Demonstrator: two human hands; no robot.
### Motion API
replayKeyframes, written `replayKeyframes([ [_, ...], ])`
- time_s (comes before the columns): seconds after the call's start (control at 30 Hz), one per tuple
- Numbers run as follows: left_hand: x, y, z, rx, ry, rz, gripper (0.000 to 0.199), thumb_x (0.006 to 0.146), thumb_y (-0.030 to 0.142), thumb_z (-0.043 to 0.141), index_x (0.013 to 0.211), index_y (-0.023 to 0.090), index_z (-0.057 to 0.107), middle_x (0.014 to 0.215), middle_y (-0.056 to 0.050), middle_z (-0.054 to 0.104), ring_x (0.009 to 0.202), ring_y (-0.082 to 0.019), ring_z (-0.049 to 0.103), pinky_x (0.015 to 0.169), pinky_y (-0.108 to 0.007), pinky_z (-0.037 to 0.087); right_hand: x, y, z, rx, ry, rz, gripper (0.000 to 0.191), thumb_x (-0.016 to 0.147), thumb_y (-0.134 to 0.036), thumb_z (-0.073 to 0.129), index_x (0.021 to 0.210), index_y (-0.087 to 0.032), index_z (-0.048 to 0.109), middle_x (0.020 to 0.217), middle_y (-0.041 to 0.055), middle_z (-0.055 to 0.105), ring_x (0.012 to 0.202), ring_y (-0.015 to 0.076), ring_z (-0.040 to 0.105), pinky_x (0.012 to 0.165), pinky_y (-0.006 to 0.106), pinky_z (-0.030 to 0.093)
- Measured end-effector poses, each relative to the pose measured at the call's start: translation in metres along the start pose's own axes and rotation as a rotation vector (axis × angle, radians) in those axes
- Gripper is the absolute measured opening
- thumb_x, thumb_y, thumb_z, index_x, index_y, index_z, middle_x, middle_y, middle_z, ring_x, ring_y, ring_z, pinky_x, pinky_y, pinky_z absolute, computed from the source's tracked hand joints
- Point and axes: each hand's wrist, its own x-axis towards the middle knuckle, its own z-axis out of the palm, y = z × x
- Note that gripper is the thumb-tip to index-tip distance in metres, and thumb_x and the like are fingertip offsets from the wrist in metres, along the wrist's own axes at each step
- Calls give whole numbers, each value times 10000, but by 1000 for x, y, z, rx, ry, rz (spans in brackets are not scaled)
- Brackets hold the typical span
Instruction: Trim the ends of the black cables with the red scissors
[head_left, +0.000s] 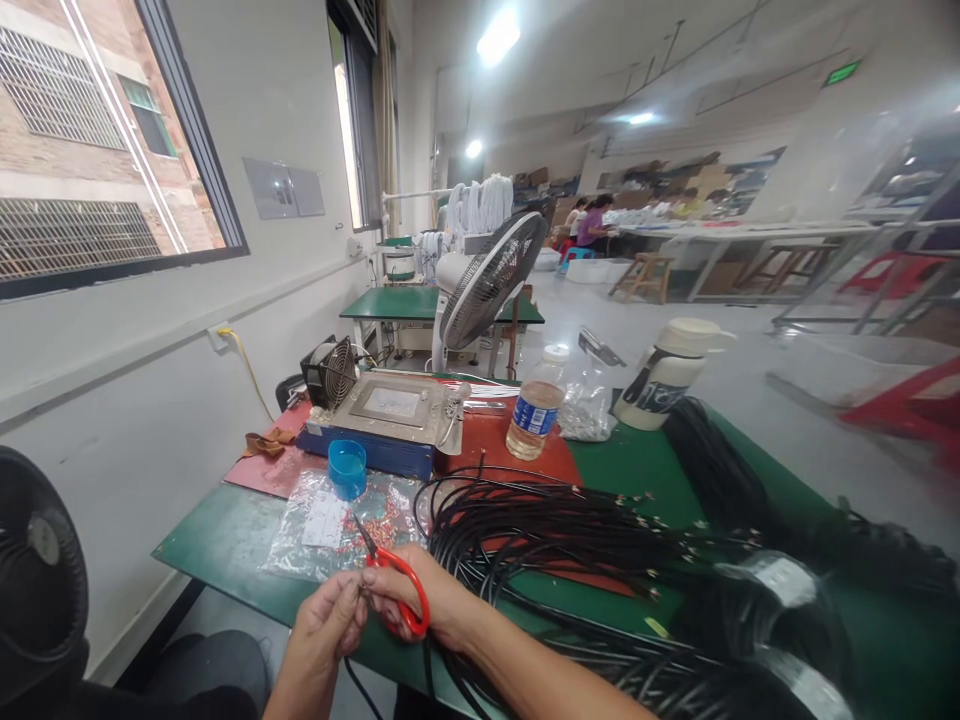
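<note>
In the head view my left hand [324,622] is closed in a pinch around the end of a black cable [361,688], whose length hangs below it. My right hand [442,598] touches my left at the fingertips and holds red-handled scissors [425,592], their dark blades pointing up and away. The cable's tip between the fingers is too small to make out. Just beyond my hands lies a clear plastic bag [289,545] strewn with small orange-red scraps [384,528]. To the right, a large bundle of black cables [525,520] with bared copper-coloured ends covers the green table [214,530].
Behind the bag stand a blue cup [347,470] and a blue-based metal device [375,452] with a small fan [330,372]. A bottle of liquid [534,412], a bag of small parts [589,410] and a beige-lidded jug [664,375] line the back. People sit far off.
</note>
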Motion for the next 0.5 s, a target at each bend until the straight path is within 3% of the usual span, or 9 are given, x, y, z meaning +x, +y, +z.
replayKeyframes([
  [0.23,-1,1,0,38,-3,17,325,675,488,694,680,165,658,517,49,475,466,-55,276,460,-186,269,0,-4,1,14,47,40,475,643,-567,649,508,-129,523,346,-54,429,259,50,377,245,143,235],
  [0.5,-3,3,3,41,40,32,315,680,479,693,690,165,668,545,42,482,473,-58,290,463,-187,295,3,2,0,33,20,22,527,632,-636,634,543,-125,539,362,-56,441,264,49,377,248,149,248],
])
